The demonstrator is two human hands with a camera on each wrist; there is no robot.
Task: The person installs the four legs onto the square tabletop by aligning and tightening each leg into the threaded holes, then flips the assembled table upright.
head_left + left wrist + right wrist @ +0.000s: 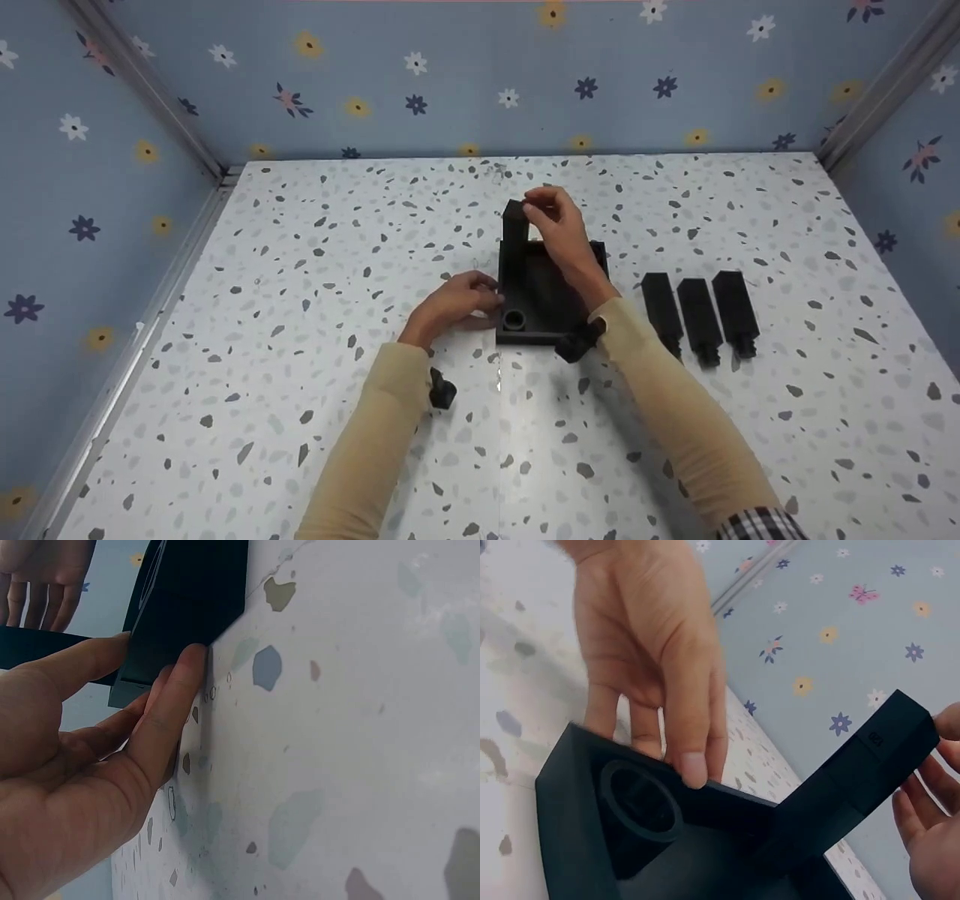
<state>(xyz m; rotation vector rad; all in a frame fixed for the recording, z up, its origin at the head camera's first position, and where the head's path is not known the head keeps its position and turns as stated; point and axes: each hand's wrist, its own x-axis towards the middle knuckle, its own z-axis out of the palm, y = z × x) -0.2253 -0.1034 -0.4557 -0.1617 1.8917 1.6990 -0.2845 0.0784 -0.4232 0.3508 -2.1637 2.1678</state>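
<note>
A square black tray (545,339) with raised walls lies at mid-table. In its far left corner stands a black block-shaped leg (514,232), upright; a round socket (514,320) shows in the near left corner. My left hand (463,300) pinches the tray's left wall, thumb over the rim, fingers outside. Beside the leg's top is my right hand (562,229), its loosely bent fingertips at the right side of the leg and not wrapped round it. In the right wrist view the leg (855,772) bears small markings near its top.
Three more black legs (699,315) with threaded ends lie side by side right of the tray. The speckled white table (300,300) meets flowered blue panels (465,67) at its back and sides.
</note>
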